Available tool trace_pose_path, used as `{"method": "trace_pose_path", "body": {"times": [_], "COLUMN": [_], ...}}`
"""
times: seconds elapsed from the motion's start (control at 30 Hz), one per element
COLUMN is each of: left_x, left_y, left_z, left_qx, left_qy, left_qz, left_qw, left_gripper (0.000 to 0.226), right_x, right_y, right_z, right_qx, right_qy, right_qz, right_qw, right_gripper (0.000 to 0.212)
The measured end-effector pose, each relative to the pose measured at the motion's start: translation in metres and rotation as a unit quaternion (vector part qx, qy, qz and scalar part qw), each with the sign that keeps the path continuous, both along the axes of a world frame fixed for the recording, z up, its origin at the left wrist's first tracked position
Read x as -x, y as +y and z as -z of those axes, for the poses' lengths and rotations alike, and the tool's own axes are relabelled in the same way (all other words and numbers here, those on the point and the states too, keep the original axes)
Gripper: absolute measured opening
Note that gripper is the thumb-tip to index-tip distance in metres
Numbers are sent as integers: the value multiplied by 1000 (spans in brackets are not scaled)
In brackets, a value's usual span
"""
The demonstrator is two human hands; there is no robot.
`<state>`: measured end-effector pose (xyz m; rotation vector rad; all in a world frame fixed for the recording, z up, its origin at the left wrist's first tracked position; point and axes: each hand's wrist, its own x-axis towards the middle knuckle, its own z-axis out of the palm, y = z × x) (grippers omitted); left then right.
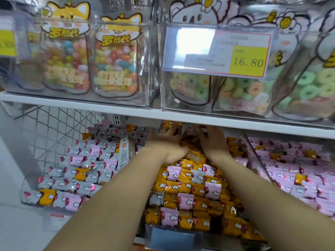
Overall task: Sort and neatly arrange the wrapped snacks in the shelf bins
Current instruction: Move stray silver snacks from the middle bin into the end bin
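Observation:
Three clear bins sit under the white shelf board (126, 110). The left bin (30, 189) holds mostly grey wrapped snacks (72, 183) with some pink and orange ones mixed in. The middle bin (163, 238) holds mostly orange snacks (199, 201) with stray pink snacks (184, 201) and grey ones. The right bin (253, 156) holds mostly pink snacks (293, 171). My left hand (166, 144) and my right hand (213, 144) reach deep into the middle bin. With fingers stretched out, they press from both sides on a heap of orange packets (194, 154). The shelf board hides the fingertips.
A white printed box (125, 153) stands upright at the right end of the left bin. A wire mesh panel (54, 127) stands behind the left bin. Above the shelf board, clear bins hold bags of coloured candy balls (116, 58) and ring gummies (241, 93), with a price tag (217, 51) in front.

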<state>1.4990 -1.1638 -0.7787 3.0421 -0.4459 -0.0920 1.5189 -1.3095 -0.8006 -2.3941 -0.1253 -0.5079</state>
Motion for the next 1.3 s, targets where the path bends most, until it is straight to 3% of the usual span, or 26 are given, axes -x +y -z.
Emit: {"method": "trace_pose_path", "body": {"times": [0.27,0.4,0.5,0.77,1.0,1.17,1.3], "left_x": [-6,6,28,87,102,97,90], "left_y": [-2,1,8,83,121,125,122], "left_z": [5,5,2,-12,12,26,30], "left_qx": [-35,-4,1,81,146,146,183], "left_qy": [10,-22,-48,-125,-10,-64,-112], "left_qz": [-5,-2,-4,-92,-89,-99,-121], "left_qw": [999,1000,999,985,985,982,969], "left_gripper": [54,51,50,45,56,56,53], "right_x": [32,50,63,84,66,54,49], "right_y": [0,2,8,56,91,107,105], "right_z": [-21,-15,-15,-23,-24,-20,-12], "right_qx": [-144,-90,-76,22,148,269,260], "right_qy": [-41,-70,-79,-60,2,41,48], "right_qz": [-36,-90,-127,-162,-172,-151,-152], "right_qw": [988,989,986,985,974,950,952], "right_gripper": [27,6,5,19,30,37,38]}}
